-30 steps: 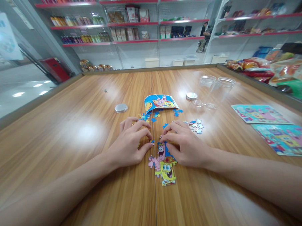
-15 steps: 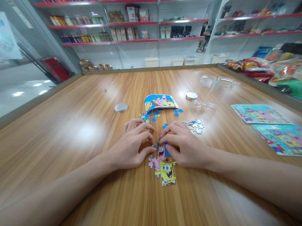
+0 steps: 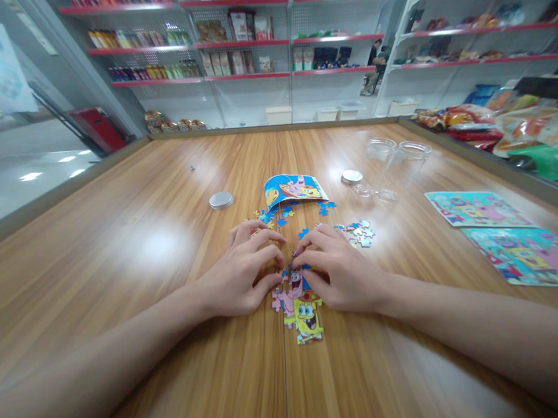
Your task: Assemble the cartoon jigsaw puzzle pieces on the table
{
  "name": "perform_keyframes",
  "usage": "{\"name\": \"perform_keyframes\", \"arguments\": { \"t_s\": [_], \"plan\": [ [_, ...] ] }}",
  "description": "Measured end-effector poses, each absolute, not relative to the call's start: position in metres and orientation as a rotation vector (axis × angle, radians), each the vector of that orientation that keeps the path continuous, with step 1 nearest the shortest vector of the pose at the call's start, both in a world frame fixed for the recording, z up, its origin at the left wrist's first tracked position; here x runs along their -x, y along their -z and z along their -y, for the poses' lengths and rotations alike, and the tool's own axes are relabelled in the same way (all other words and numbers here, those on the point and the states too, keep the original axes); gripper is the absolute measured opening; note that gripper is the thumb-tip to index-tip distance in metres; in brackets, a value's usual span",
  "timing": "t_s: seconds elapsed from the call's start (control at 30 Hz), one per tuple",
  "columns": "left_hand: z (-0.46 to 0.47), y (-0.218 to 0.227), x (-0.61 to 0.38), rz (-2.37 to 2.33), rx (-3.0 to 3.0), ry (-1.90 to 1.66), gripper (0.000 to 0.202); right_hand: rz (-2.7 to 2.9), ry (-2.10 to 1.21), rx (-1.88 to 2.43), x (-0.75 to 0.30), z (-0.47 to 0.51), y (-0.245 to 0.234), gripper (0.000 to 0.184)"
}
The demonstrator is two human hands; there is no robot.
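Note:
A partly joined cartoon jigsaw (image 3: 300,310) lies on the wooden table (image 3: 124,253) in front of me. My left hand (image 3: 245,273) rests at its upper left edge with curled fingers, its thumb and forefinger pinched on a small blue puzzle piece. On the jigsaw's upper right edge sits my right hand (image 3: 338,269), its fingertips pressed together where both hands meet. Loose puzzle pieces (image 3: 361,232) lie scattered just beyond the hands.
A printed picture sheet (image 3: 293,188) lies past the loose pieces. Two round metal lids (image 3: 221,200) and two clear jars (image 3: 399,160) stand further back. Finished puzzle boards (image 3: 511,242) lie at the right. Snack bags (image 3: 501,125) line the right edge; store shelves stand behind.
Both hands have shifted slightly away from me along the jigsaw's top edge, fingertips staying close together. The view has drifted a little.

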State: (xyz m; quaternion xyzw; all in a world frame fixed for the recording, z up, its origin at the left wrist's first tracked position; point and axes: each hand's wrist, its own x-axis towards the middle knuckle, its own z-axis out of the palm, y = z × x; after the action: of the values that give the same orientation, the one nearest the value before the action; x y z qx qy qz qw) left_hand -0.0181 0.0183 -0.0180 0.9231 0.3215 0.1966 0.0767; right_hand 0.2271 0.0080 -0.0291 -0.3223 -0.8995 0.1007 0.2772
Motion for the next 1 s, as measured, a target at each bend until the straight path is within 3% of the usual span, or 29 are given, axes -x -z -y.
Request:
{"name": "perform_keyframes", "arguments": {
  "t_s": [0.83, 1.0],
  "plan": [
    [-0.0164, 0.0164, 0.0175, -0.81, -2.771, -0.646, 0.005, 2.433, -0.239, 0.893, -0.2261, -0.0071, 0.0279, 0.015],
    [-0.0148, 0.0152, 0.0173, -0.859, -2.795, -0.572, 0.04, 2.426, -0.24, 0.888, -0.2261, -0.0071, 0.0276, 0.014]
  ]
}}
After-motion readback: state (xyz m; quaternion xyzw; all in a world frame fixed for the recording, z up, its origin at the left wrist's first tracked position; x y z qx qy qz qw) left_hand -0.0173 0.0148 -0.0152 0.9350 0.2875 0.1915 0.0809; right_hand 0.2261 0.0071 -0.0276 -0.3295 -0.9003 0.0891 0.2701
